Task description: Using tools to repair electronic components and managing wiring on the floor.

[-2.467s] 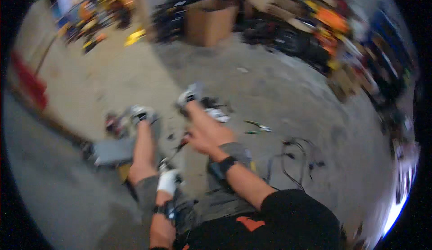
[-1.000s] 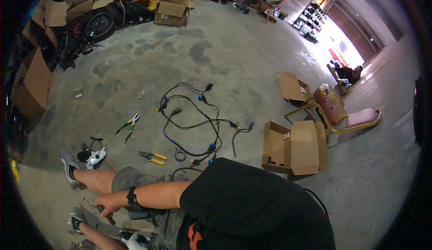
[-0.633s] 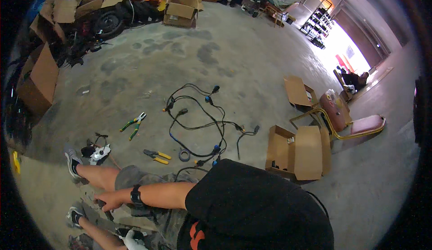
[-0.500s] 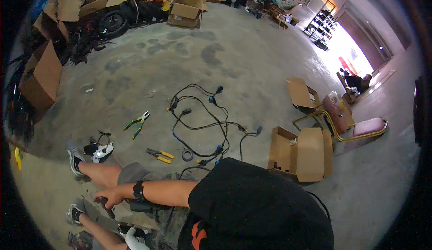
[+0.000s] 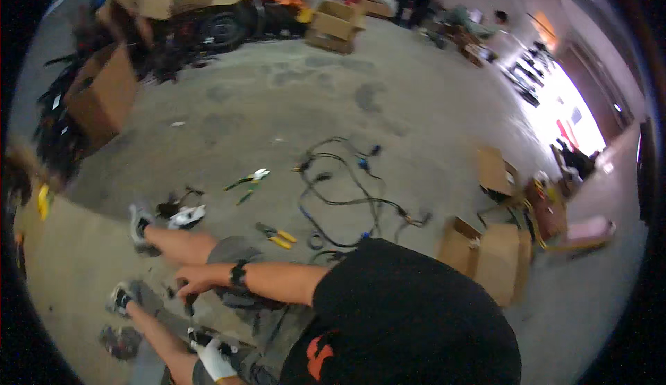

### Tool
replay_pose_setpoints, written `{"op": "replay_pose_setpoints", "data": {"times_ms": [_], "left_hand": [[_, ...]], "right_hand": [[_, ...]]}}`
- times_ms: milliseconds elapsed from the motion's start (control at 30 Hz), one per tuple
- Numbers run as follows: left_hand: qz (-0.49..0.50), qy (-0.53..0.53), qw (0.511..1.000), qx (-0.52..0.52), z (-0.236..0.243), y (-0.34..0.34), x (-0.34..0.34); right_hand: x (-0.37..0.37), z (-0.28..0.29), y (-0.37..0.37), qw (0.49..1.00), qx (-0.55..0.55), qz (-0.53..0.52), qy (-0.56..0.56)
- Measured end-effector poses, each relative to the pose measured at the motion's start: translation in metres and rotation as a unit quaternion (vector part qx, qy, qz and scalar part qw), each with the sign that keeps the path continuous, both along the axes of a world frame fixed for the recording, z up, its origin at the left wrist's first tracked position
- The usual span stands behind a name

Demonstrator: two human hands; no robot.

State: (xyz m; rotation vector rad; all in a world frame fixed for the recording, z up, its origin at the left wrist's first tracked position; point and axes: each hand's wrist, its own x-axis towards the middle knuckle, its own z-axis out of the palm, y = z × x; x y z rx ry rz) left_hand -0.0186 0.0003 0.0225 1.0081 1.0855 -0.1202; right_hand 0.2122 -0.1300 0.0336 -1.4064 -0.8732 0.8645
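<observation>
My right hand (image 5: 196,280), bare and with a black watch at the wrist, is closed round the dark handle of a screwdriver (image 5: 189,306). Its thin shaft points down toward my left hand. In a white glove, my left hand (image 5: 216,361) grips a small black-and-white part (image 5: 205,340), close to the screwdriver's tip. Blur and the glove hide the exact kind of that part. Both hands are near my bent legs, at the lower left.
On the floor lie yellow-handled wire strippers (image 5: 276,235), green-handled pliers (image 5: 248,184), a tape roll (image 5: 316,241) and a tangled black cable harness (image 5: 340,201). An open cardboard box (image 5: 496,257) stands at the right, near a pink-seated chair (image 5: 586,229). Boxes and tyres (image 5: 225,32) crowd the far left.
The whole view has swung, so the floor and my body sit further right in the picture. My right hand keeps hold of the screwdriver; more of my gloved left hand shows.
</observation>
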Motion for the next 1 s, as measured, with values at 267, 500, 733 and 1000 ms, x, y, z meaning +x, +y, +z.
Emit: {"op": "replay_pose_setpoints", "data": {"times_ms": [267,500,733,1000], "left_hand": [[-0.051,-0.096,0.989,0.096,-0.055,-0.001,0.011],[-0.094,0.123,0.963,0.221,-0.067,0.003,0.011],[-0.156,0.158,0.927,0.303,-0.062,-0.006,0.017],[-0.056,0.068,0.966,0.242,-0.044,-0.008,0.034]], "right_hand": [[0.013,-0.042,0.009,0.976,-0.133,-0.068,-0.158],[-0.004,0.009,0.006,0.998,0.03,-0.024,0.058],[0.007,-0.021,0.002,0.994,-0.076,-0.077,0.007],[0.026,-0.05,0.01,0.978,-0.132,-0.163,-0.019]]}}
